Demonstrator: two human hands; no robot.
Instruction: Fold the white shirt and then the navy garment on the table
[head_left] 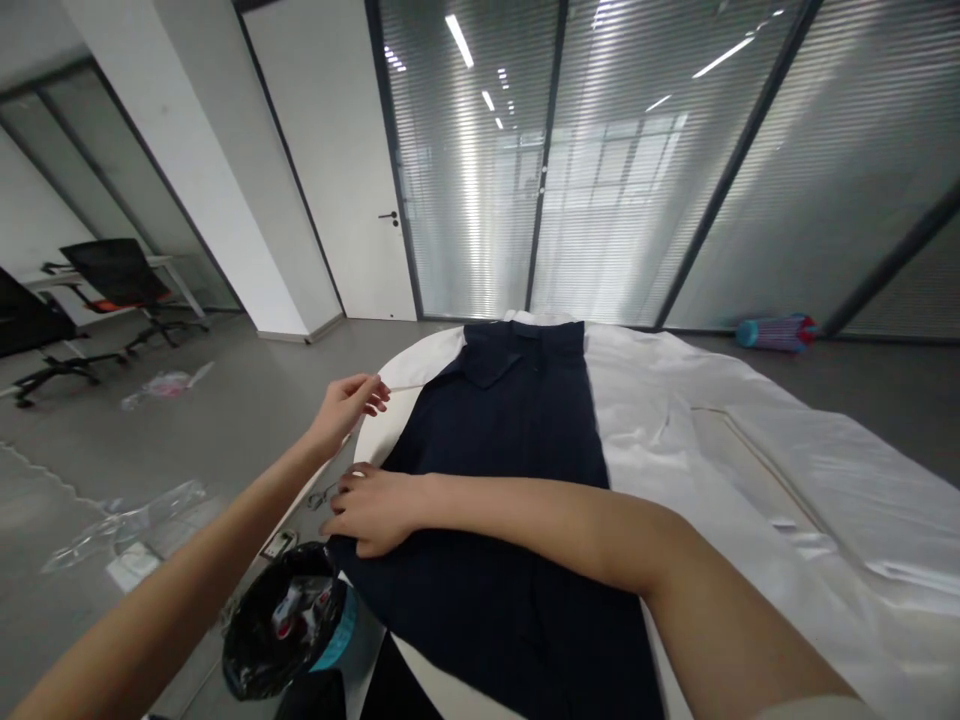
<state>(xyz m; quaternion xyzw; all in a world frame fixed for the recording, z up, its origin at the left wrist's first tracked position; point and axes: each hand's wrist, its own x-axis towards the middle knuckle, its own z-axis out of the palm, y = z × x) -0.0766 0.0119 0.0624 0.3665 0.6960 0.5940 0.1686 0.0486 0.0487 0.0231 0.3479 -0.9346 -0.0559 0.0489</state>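
A dark navy garment (517, 420) with a waistband at its far end lies spread lengthwise on a table covered with white cloth (645, 390). Its left edge curves outward towards me. My right hand (379, 508) reaches across and rests on that left edge, palm down, fingers apart. Farther off, beyond the garment's left side, my left hand (351, 408) has its fingertips pinched together at the white cloth's edge. A thin line runs from those fingertips towards the garment. A cream surface (386, 425) shows below it.
A bin (289, 620) lined with a black bag stands at the table's left. Clear plastic wrapping (139, 520) lies on the floor. Folded white fabric (870, 490) covers the right side. Office chairs (112, 275) stand far left; a coloured bundle (776, 333) lies by the glass wall.
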